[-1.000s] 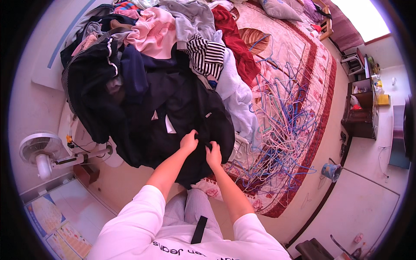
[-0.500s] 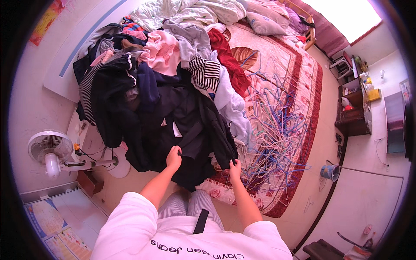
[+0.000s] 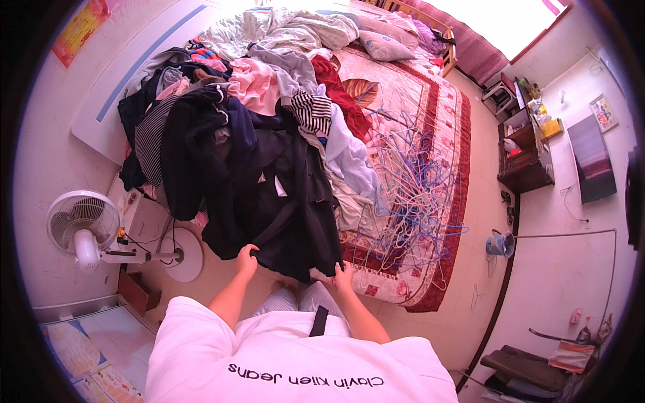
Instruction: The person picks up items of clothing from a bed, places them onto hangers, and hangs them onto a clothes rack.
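A black garment (image 3: 295, 232) hangs over the near edge of the bed, its front part stretched between my two hands. My left hand (image 3: 246, 259) pinches its left lower edge, and my right hand (image 3: 343, 274) grips the right edge. A small white patch (image 3: 280, 187) shows on the dark cloth. Behind lies a heap of clothes: a navy piece (image 3: 243, 131), a pink top (image 3: 254, 86), a black-and-white striped piece (image 3: 311, 111), a pale blue garment (image 3: 349, 164) and a red one (image 3: 341, 94). Where the black garment ends within the heap, I cannot tell.
A tangle of blue and white hangers (image 3: 411, 195) lies on the patterned bedspread (image 3: 443, 148) to the right. At the left stands a white fan (image 3: 84, 225). Pillows (image 3: 386, 47) rest at the far end. A blue bin (image 3: 498, 245) stands by the right wall.
My hands have shifted left and a little nearer to me, still holding the black garment. Its right edge, raised like a sleeve before, now hangs lower. The view has turned slightly.
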`<state>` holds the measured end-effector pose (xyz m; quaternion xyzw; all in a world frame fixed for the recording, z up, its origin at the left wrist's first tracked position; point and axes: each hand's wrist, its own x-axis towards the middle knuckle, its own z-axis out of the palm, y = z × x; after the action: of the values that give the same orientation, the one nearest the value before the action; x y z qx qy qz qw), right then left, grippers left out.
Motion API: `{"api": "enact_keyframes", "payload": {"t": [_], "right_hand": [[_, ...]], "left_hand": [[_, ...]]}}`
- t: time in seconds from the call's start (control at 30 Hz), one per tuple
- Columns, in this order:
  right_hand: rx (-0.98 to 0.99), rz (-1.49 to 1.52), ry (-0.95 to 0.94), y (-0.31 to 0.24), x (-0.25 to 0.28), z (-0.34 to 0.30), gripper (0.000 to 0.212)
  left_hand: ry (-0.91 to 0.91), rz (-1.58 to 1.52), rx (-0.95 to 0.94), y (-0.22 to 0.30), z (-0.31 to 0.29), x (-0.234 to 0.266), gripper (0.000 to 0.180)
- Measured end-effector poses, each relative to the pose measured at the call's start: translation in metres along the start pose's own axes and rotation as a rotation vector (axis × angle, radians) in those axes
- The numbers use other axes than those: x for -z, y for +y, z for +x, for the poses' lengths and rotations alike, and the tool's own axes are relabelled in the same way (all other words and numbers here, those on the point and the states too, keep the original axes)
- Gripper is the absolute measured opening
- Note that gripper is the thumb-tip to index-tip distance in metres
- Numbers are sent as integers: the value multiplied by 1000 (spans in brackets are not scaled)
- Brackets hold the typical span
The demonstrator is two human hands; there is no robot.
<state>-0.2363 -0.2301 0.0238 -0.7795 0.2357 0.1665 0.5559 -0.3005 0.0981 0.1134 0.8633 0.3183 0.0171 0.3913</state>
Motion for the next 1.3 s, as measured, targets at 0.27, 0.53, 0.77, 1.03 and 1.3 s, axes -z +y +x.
{"api": "enact_keyframes", "payload": {"t": [0.27, 0.53, 0.77, 1.03, 1.3], "right_hand": [[-52, 0, 7, 51, -5, -87, 26], [-123, -17, 96, 79, 15, -145, 27], [47, 269, 97, 50, 0, -187, 26], [290, 197, -56, 32, 28, -207, 27], [166, 480, -372, 11, 101, -199, 45]], "left_hand": [[-211, 40, 24, -61, -46, -4, 30], [-711, -51, -37, 4, -95, -25, 28], [-832, -139, -441, 37, -147, -35, 63], [-947, 49, -554, 82, -179, -45, 111], [-940, -111, -484, 107, -196, -85, 72]]}}
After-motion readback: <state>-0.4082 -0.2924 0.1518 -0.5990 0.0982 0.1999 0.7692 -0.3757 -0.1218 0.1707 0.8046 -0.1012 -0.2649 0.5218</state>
